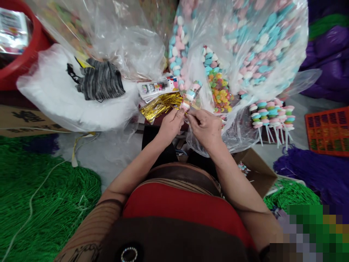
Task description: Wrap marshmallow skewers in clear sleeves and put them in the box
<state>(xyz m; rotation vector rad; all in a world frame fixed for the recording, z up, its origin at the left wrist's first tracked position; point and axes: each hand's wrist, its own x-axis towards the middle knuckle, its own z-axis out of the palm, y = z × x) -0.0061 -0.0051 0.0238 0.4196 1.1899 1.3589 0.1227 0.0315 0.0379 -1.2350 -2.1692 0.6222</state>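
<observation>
A candy skewer (pixel 191 95) in a clear wrapper, with pink, white and blue pieces, points away from me in front of my body. My left hand (pixel 172 125) pinches the lower end of the wrapper. Close beside it, my right hand (pixel 207 127) has its fingers pressed together at the same end; what lies between those fingertips is too small to make out. Just left of the skewer lie a bundle of gold twist ties (pixel 160 106) and a stack of printed white bags (pixel 156 88). Flower-shaped gummies (pixel 220 92) lie to the right in clear plastic.
Large clear bags of pink, blue and white candies (pixel 261 54) stand at the back. Several candy skewers (pixel 272 116) lie at the right edge. A striped grey glove (pixel 102 80) rests on white plastic (pixel 114 112). An open cardboard box (pixel 257 171) sits below right.
</observation>
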